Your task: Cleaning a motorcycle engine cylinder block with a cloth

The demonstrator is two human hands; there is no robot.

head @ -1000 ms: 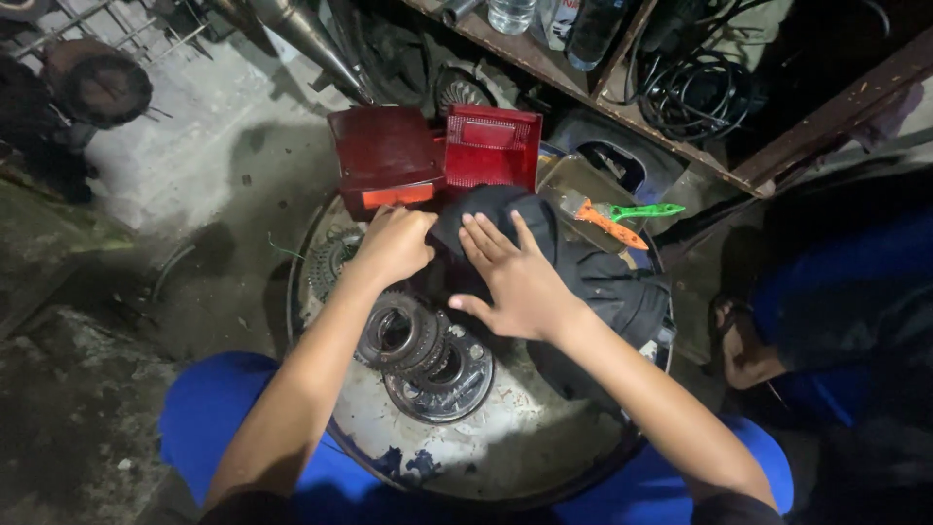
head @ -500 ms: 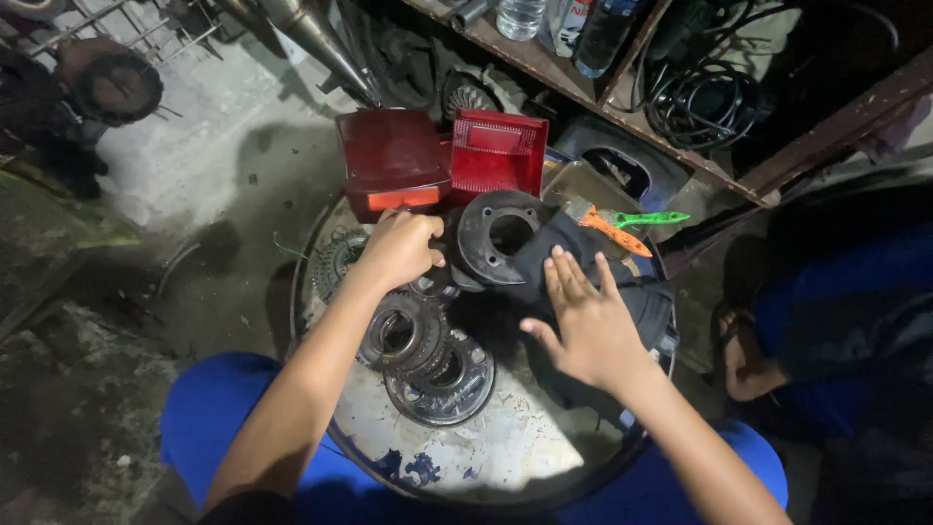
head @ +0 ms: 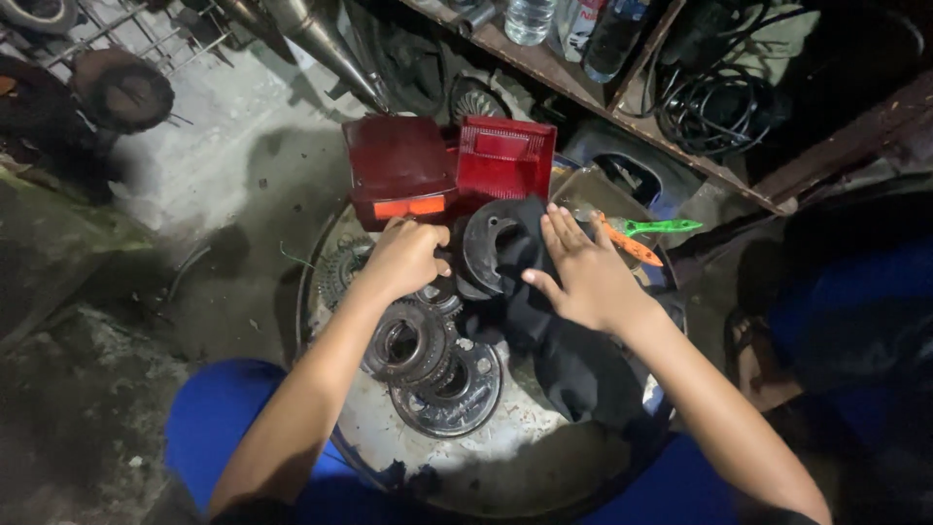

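Observation:
I look down on a round metal drum top [head: 505, 457] between my knees. My left hand [head: 406, 257] is curled around the edge of a black ring-shaped metal part [head: 486, 249] that stands tilted near the far rim. My right hand [head: 583, 272] lies flat with fingers spread on a black cloth [head: 573, 365] draped beside and behind that part. Below my left wrist sit a toothed gear hub [head: 406, 342] and a flat round plate [head: 457, 394].
Two red plastic lamp housings [head: 442, 165] lean at the far rim. An orange tool [head: 627, 241] and a green-handled tool [head: 661, 227] lie to the right. A wooden shelf [head: 622, 107] with bottles and coiled cable runs behind. Another person in blue [head: 855, 301] sits at right.
My right hand lifted off the black part, uncovering its ring shape, swung right, then came back onto the cloth beside it. My left hand stayed gripping the part's edge.

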